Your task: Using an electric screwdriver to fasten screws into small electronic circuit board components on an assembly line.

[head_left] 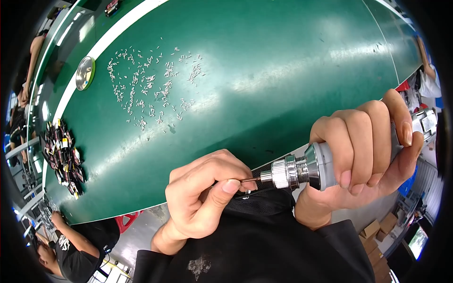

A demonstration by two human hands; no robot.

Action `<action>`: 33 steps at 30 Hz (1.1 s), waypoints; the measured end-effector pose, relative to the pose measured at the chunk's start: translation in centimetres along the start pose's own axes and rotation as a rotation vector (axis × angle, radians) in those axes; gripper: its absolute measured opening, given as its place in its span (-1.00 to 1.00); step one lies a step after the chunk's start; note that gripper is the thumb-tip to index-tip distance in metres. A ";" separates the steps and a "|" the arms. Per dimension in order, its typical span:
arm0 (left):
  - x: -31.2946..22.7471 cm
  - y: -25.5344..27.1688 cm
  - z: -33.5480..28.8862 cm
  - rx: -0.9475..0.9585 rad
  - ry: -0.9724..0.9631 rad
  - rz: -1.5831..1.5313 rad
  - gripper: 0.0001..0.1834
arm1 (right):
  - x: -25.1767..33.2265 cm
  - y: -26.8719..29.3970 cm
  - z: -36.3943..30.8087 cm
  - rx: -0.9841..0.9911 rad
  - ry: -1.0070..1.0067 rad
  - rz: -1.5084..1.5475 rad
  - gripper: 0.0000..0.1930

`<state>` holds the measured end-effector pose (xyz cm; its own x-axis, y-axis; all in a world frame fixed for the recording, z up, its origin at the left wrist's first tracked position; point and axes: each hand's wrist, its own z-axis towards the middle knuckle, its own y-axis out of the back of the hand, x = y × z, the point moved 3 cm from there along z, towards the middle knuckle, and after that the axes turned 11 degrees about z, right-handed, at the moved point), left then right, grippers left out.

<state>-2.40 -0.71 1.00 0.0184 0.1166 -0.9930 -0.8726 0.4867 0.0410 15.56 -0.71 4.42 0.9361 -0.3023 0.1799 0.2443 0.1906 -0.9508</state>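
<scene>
Right hand (365, 146): fingers wrapped around silver-and-grey cylindrical tool (325, 165).
Left hand (203, 193): thumb and forefinger pinch thin brown rod (251, 179) at tool nose. Long axis slopes; nose points left, slightly down, near the edge of the glossy green table (283, 108).

Left of the tool (284, 173), pieces (150, 81) lie scattered on the table (283, 104), right of a dish (85, 73).

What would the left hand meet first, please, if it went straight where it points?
The left hand, pinching a thin rod, would probably next meet the silver tool; depth is unclear.
</scene>
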 end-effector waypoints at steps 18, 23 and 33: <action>0.0 -0.4 1.3 0.060 -0.222 0.418 -0.81 | 0.3 2.6 0.1 -0.054 0.004 0.045 -0.81; -1.7 5.1 1.2 -0.176 0.044 0.716 -0.30 | 0.9 2.9 0.4 -0.052 0.032 0.029 -0.82; -0.8 20.8 14.4 -0.401 -0.022 1.442 -0.66 | -0.2 5.8 -1.5 -0.329 0.072 0.064 -0.84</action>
<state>-13.56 21.80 4.23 -0.9484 0.2914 -0.1251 -0.2194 -0.3184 0.9222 16.42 -0.98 -1.56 0.9238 -0.3666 0.1104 0.0803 -0.0963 -0.9921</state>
